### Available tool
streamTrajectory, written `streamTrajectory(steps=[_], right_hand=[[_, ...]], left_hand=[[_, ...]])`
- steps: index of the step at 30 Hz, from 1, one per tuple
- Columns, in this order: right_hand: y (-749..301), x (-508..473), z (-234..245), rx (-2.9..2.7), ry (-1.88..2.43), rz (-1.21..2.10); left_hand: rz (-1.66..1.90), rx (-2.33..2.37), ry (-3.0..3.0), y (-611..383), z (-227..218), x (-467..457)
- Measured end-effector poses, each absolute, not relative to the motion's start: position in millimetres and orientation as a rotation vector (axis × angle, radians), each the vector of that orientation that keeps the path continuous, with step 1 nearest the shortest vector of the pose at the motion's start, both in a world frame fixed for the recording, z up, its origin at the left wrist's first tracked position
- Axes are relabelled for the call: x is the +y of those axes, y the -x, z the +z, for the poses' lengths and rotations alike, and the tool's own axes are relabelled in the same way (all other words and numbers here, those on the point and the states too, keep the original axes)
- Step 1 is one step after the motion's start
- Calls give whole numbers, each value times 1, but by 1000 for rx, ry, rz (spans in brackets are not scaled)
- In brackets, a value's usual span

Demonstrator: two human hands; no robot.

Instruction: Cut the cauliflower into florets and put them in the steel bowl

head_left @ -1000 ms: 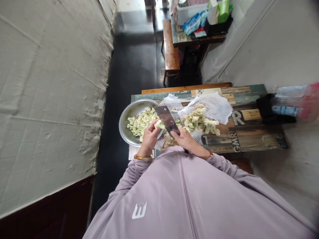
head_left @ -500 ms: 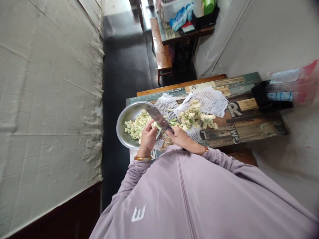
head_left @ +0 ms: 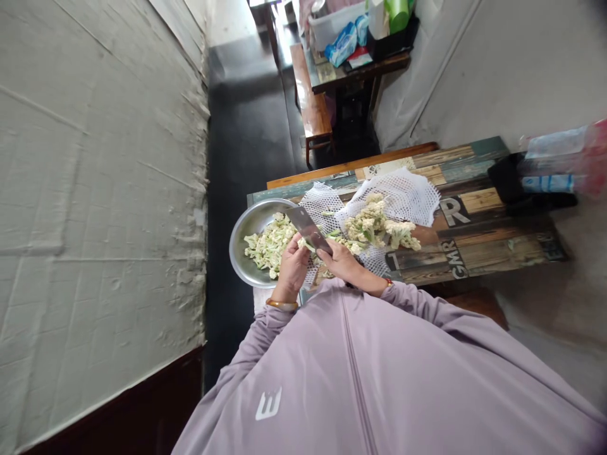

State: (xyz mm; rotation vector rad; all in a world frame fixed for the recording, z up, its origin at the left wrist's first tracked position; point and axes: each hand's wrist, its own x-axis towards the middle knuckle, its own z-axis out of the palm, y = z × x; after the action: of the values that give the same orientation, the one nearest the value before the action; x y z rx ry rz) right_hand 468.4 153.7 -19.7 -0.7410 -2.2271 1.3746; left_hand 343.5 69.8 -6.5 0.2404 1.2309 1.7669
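Observation:
My right hand (head_left: 342, 260) is closed round the handle of a kitchen cleaver (head_left: 307, 229), its broad blade angled up and to the left. Pinched in the fingers of my left hand (head_left: 293, 268) is a small cauliflower floret (head_left: 305, 242), against the blade's lower edge. To the left, a steel bowl (head_left: 241, 237) holds many cut florets (head_left: 270, 243). Larger cauliflower pieces (head_left: 370, 221) lie right of the cleaver, partly on white foam netting (head_left: 403, 189). My hands hide part of the netting and the table surface.
The patterned wooden table (head_left: 478, 243) runs to the right, with a black holder (head_left: 505, 183) and pink-and-clear packaging (head_left: 554, 158) by the wall. A wooden bench (head_left: 310, 107) and a second table (head_left: 327, 74) with a white bin (head_left: 334, 28) stand beyond. A pale wall (head_left: 104, 189) rises at left.
The whole view has shifted slightly, so everything appears a little further right and lower. The cleaver and floret stay together in my hands, with the blade and left fingers slightly closer.

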Motion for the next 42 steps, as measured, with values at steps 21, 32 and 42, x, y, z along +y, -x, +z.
streamTrajectory(steps=[21,32,42], right_hand=[[-445,146,-20,-2484,592,1091],[-409,149,-34,-2268,962,1691],[-418,164,-44,-2279,920,1892]], left_hand=[[1855,1331,-101,-345,-21,65],[1782,1414,-33,-312,-36,44],[1628,1478,37,-299,-53,26]])
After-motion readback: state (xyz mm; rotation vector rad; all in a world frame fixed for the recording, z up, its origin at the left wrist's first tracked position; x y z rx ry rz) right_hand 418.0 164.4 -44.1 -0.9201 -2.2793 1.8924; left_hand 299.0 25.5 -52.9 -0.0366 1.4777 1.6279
